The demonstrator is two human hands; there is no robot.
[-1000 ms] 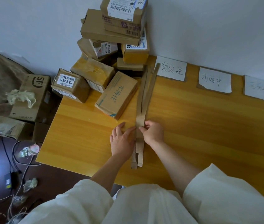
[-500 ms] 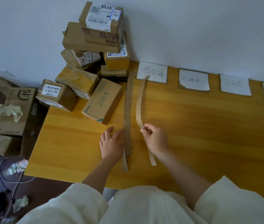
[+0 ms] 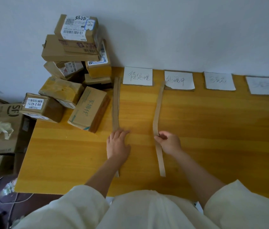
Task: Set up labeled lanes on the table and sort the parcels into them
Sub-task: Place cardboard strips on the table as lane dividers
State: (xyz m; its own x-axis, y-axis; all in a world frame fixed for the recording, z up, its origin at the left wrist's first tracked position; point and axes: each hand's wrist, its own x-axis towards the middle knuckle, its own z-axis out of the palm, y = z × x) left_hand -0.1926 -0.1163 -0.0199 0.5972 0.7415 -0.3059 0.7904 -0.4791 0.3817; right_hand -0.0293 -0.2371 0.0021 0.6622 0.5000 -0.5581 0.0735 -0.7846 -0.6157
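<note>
Parcels (image 3: 74, 80) are heaped at the far left corner of the counter (image 3: 213, 129), against the wall, none yet sorted; about nine can be counted on the counter, though the pile hides some. Four paper labels are lined up along the far edge, the first label (image 3: 138, 76) nearest the pile and the second label (image 3: 179, 80) beside it; the writing on the two farther right is too faint to be read. Cardboard strips are being laid as lane dividers. A bundle of strips (image 3: 116, 103), at least two, lies left of the first label and is pinned flat under the left hand (image 3: 118, 146), whose grip is spread with the palm down, presumably so that the bundle is not dragged along. One single strip (image 3: 157, 113) is pinched between thumb and fingers of the right hand (image 3: 170, 142); its far end touches the left edge of the second label, so that the first lane is bounded between the two. The strip bows slightly and is judged not yet settled.
</note>
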